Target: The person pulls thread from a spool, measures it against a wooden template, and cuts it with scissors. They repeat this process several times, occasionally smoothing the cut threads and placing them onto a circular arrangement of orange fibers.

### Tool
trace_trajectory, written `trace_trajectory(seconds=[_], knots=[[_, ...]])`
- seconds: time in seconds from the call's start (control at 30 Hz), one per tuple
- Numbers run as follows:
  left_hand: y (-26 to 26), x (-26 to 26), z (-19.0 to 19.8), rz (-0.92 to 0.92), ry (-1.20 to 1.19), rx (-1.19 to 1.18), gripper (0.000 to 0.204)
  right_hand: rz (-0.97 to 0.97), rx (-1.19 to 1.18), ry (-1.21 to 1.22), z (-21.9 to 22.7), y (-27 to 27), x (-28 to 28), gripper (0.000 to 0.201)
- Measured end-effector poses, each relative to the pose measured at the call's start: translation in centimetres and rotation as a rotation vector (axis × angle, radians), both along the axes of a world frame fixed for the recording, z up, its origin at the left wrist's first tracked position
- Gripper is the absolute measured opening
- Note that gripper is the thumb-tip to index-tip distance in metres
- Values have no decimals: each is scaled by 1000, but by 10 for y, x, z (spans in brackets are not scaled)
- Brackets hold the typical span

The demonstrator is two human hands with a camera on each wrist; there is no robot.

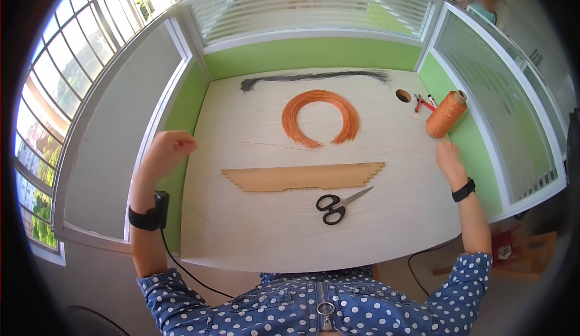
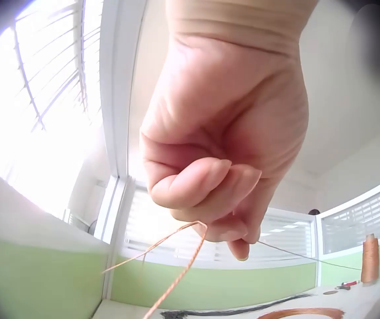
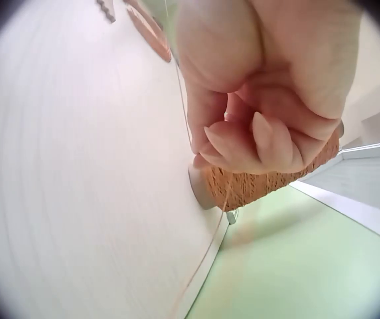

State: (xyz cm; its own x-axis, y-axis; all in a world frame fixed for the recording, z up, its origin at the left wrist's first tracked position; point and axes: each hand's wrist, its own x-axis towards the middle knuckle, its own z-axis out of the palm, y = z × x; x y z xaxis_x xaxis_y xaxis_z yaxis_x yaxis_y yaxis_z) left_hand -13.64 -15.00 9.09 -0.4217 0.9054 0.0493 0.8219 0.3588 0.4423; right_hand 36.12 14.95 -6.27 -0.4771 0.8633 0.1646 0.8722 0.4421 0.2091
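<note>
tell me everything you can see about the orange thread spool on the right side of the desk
The spool is a tall cone wound tight with orange thread, its pale core end showing at the top. It leans tilted at the desk's right edge, against the green partition wall, beside red-handled pliers. A thin strand runs from it through the right hand, whose fingers pinch it just below the spool, on to the left hand, which pinches the strand's frayed end. In the right wrist view its grey base rim rests on the desk.
</note>
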Motion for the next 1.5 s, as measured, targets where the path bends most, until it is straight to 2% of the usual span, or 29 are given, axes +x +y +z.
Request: trace_trajectory(seconds=[0.03, 0.1, 0.13, 0.17, 0.23, 0.3, 0.33, 0.4, 0.43, 0.5, 0.57, 0.6, 0.67, 0.77, 0.97, 1.4, 1.5], knots=[[5, 17, -2, -95, 13, -8, 11, 13, -46, -14, 17, -13, -18, 9], [19, 50, -13, -312, 77, 9, 10, 235, -79, 217, 63, -57, -72, 16], [27, 63, -23, -436, 126, 37, 9, 429, -125, 395, 75, -76, -96, 23], [35, 76, -33, -511, 130, 52, 9, 619, -170, 574, 80, -92, -119, 31], [50, 100, -51, -621, 123, 103, 10, 911, -336, 774, 82, -119, -166, 35], [59, 113, -61, -649, 114, 137, 10, 978, -612, 910, 73, -140, -203, 31], [62, 117, -64, -654, 80, 158, 10, 985, -612, 908, 75, -143, -210, 31], [61, 111, -71, -650, 47, 182, 10, 631, -1118, 731, 77, -145, -219, 21], [57, 104, -76, -624, 14, 162, 10, 775, -889, 845, 62, -138, -218, 14], [45, 85, -86, -587, -19, 148, 10, 710, -771, 851, 51, -122, -198, 13], [28, 61, -93, -436, -157, -15, 11, 651, -676, 715, 39, -103, -171, 12], [21, 52, -91, -429, -160, -14, 11, 631, -639, 676, 33, -96, -157, 12], [8, 36, -86, -235, -153, -197, 12, 591, -574, 624, 23, -82, -129, 12], [-2, 13, -92, -134, -86, -169, 12, 507, -509, 592, 19, -66, -94, 11], [6, 14, -97, -199, -181, -93, 12, 423, -462, 628, 28, -56, -64, 8], [23, 17, -103, -254, -141, -86, 12, 368, -428, 710, 16, -41, -32, 9], [26, 22, -101, -233, -96, -136, 12, 339, -321, 586, 0, -28, -19, 9]])
